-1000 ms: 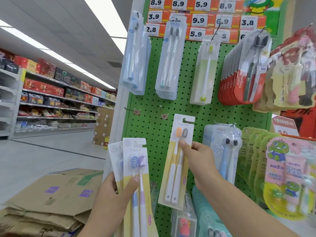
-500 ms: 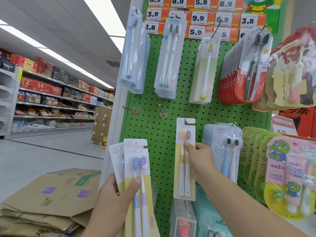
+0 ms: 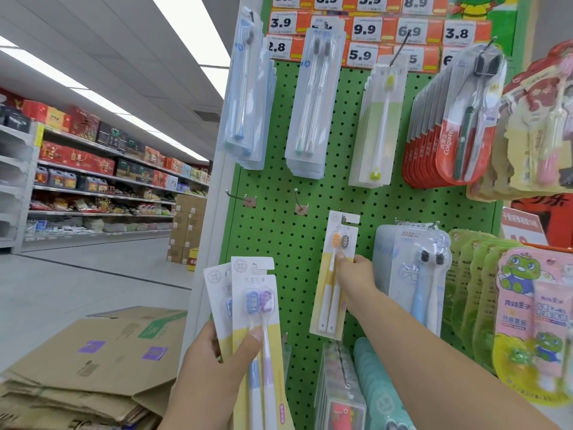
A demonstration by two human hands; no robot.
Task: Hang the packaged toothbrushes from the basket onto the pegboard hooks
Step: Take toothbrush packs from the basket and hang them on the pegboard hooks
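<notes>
**Yellow pack at the hook — not yet safe**

The right hand (image 3: 356, 274) pinches the orange-and-grey toothbrush pack (image 3: 336, 274) against the green pegboard (image 3: 279, 243), its hang slot right at a hook (image 3: 343, 217). The left hand (image 3: 217, 361) grips two spare blue-and-purple packs (image 3: 254, 305). If the slot is only half on, letting go could drop the pack — and the basket is out of view.

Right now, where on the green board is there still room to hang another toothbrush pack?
Two bare hooks stand free, below the clear toothbrush packs and left of the yellow pack that the right hand pinches. The right side is crowded: Colgate packs above, frog packs below. The left hand holds more packs.
</notes>
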